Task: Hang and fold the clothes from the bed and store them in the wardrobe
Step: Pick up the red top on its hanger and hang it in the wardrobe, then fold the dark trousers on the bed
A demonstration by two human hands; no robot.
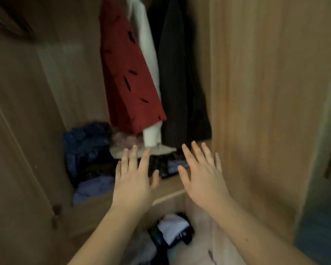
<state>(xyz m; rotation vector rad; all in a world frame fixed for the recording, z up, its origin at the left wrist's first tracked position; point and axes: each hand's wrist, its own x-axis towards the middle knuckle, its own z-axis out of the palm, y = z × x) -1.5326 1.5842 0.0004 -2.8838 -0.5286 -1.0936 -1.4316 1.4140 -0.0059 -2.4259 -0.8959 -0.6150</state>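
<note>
I face the open wooden wardrobe. Inside hang a red garment with black marks, a white garment and a dark coat. On the wardrobe shelf lie a crumpled blue garment, a lilac piece, a pink piece and dark folded clothes. My left hand and my right hand are both raised in front of the shelf, fingers straight and spread, holding nothing.
The left wardrobe door stands open beside me. Below the shelf a lower compartment holds a white and black garment and grey fabric. A dark green surface lies at the far right.
</note>
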